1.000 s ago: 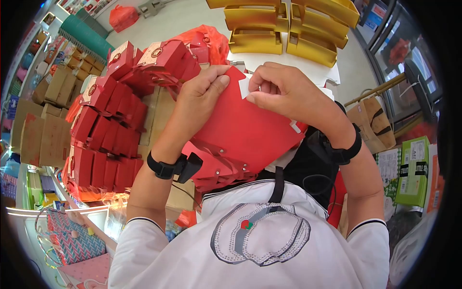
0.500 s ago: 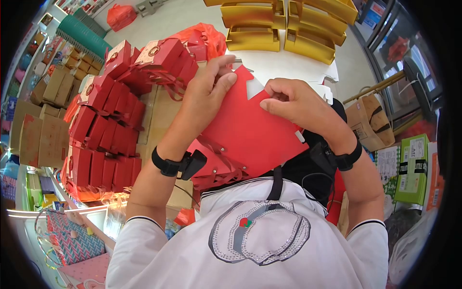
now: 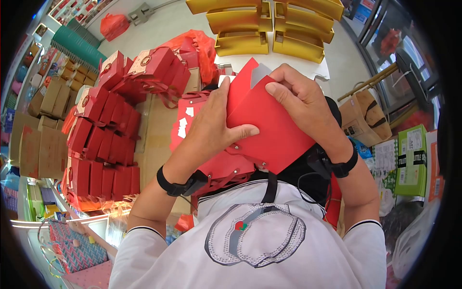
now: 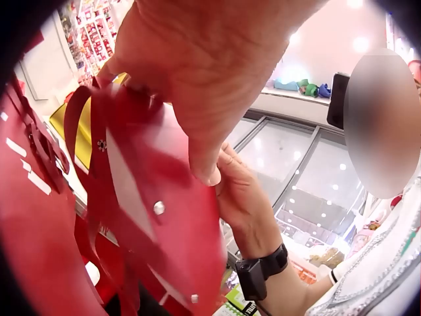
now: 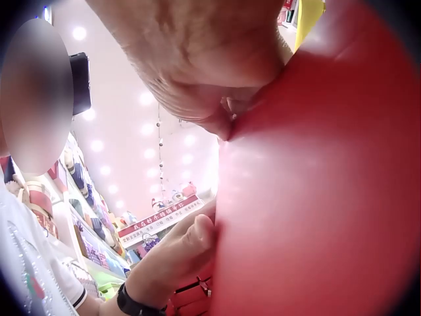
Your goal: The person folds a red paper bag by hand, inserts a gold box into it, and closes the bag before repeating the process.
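Note:
A flat red cardboard box [image 3: 279, 127] with a pale inside stands tilted over the lap, its top corner parted. My right hand [image 3: 303, 98] pinches the upper right edge between thumb and fingers. The left hand [image 3: 207, 118] holds the left side, thumb stretched across the red face, fingers partly hidden. More flat red boxes [image 3: 224, 168] with ribbons and metal studs lie beneath. In the left wrist view a dark red ribbon [image 4: 77, 125] loops beside the left hand [image 4: 204, 59]. The smooth red panel [image 5: 316, 197] fills much of the right wrist view.
Folded-up red gift boxes [image 3: 103, 139] stand in rows at left, beside a red plastic bag [image 3: 204, 53]. Gold boxes [image 3: 240, 43] stand on a white surface ahead. A brown carton [image 3: 363, 120] and a green box [image 3: 412, 159] are at right.
The left hand has moved down from the top corner to the left side, its thumb now across the face. The box has turned more upright, and its top opening has widened.

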The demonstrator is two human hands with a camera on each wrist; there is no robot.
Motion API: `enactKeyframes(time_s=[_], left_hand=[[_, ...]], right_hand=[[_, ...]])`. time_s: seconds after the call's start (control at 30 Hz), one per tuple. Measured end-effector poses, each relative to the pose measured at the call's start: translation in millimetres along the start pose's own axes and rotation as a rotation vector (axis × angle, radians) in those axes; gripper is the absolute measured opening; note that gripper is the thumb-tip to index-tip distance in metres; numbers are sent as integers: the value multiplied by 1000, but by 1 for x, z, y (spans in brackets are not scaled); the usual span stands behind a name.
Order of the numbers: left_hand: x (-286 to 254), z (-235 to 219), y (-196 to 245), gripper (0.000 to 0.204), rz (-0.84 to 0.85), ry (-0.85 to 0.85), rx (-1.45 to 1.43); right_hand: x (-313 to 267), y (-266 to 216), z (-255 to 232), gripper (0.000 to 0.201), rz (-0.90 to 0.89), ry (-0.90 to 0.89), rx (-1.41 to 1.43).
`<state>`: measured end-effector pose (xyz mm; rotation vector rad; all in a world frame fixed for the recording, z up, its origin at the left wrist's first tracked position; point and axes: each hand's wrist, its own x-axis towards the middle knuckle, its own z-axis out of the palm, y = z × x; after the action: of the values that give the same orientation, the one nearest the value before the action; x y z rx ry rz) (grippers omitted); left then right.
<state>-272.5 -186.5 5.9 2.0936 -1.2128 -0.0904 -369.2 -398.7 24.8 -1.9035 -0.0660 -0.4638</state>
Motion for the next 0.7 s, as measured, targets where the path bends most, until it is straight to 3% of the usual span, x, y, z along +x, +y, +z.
enactKeyframes(time_s=[0.1, 0.2, 0.3, 0.33, 0.43, 0.47, 0.57, 0.7], left_hand=[[0, 6, -1, 91, -50, -106, -294], [-1, -4, 7, 70, -160, -130, -512], [1, -20, -4, 57, -267, 23, -694], [3, -26, -10, 54, -295, 99, -759], [5, -34, -17, 50, -409, 117, -874], [6, -32, -19, 49, -402, 101, -923], [7, -22, -24, 47, -388, 58, -1065], [9, -18, -31, 44, -381, 52, -1172]], right_hand=[[3, -10, -11, 15, 52, -152, -29], [8, -4, -15, 22, -245, 63, -224], [12, 8, -36, 35, -332, 419, -451], [11, 15, -44, 61, -237, 426, -395], [2, 40, -42, 82, 184, 240, 196], [-1, 42, -39, 95, 245, 101, 265], [-7, 40, -23, 81, 308, -38, 520], [-10, 51, -16, 66, 329, 99, 579]])
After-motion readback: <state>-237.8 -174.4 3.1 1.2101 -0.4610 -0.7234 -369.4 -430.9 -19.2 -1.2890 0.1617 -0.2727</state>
